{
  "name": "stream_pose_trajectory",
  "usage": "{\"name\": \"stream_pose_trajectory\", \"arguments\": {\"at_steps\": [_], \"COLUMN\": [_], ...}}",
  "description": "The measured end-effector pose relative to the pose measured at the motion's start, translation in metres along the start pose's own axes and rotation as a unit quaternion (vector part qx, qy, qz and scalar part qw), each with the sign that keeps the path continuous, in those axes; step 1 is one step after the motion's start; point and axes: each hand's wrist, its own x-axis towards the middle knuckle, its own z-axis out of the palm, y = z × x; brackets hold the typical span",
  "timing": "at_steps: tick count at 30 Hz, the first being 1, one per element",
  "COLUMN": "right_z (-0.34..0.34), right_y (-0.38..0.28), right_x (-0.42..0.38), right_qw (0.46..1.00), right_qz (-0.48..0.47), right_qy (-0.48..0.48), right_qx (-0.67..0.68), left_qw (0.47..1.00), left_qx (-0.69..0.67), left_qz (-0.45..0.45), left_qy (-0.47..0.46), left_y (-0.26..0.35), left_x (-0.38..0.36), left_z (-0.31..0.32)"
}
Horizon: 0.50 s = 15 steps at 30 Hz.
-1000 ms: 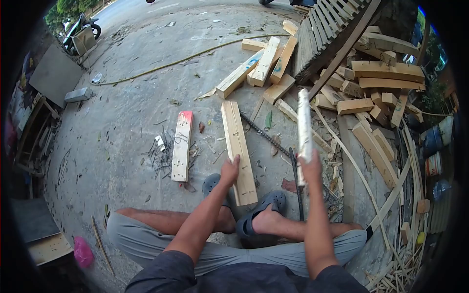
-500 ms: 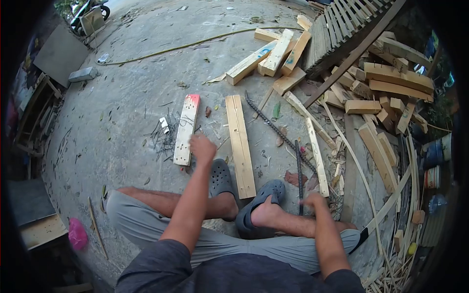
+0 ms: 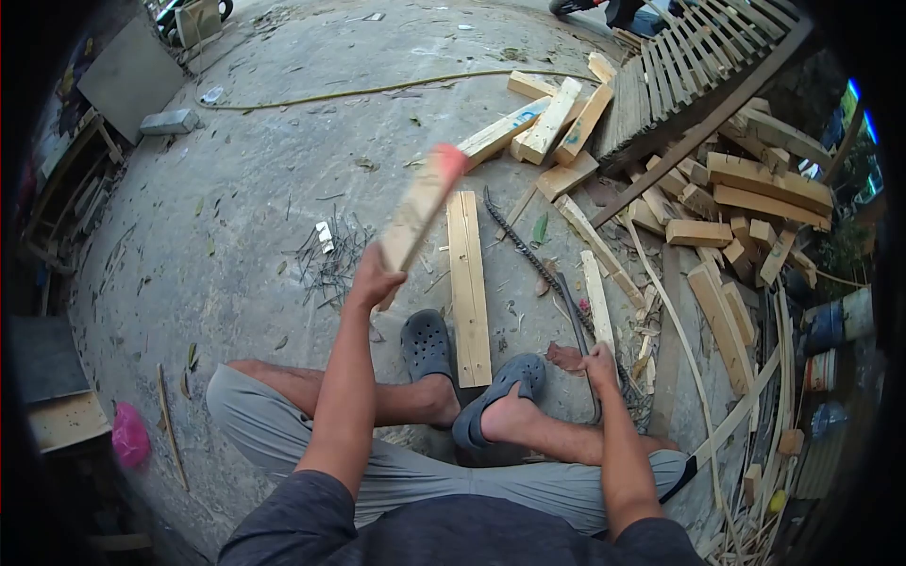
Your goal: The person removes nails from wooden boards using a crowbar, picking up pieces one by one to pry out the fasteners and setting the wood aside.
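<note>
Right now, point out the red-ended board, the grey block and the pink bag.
Red-ended board (image 3: 418, 217), head view: its broad face.
Grey block (image 3: 170, 122), head view: its middle.
Pink bag (image 3: 130, 434), head view: its middle.

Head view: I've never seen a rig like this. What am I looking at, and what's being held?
There's no machine: these are a person's two bare hands, seen by a camera worn on the head, looking forward and down. The left hand holds a red-ended block, blurred, off the ground. The right hand is at a dark bar; whether it grips is hard to tell. A plank lies by the shoes, with a hose beyond and a woodpile to the right.
</note>
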Motion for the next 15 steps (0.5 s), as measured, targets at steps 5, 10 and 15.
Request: {"name": "stream_pose_trajectory", "arguments": {"at_steps": [5,10,15], "right_z": [-0.025,-0.002,0.069], "right_y": [-0.012,0.0,0.035], "right_x": [0.011,0.0,0.035], "right_qw": [0.988,0.974,0.969], "right_qz": [-0.104,0.079,-0.217], "right_qy": [0.103,-0.182,-0.078], "right_qx": [0.046,0.107,-0.086], "left_qw": [0.946,0.933,0.926], "left_qx": [0.263,0.325,0.343], "left_qz": [0.119,0.077,0.029], "left_qy": [-0.149,-0.134,-0.156], "left_y": [0.011,0.015,0.008], "left_x": [0.006,-0.007,-0.01], "left_z": [0.05,0.075,0.077]}}
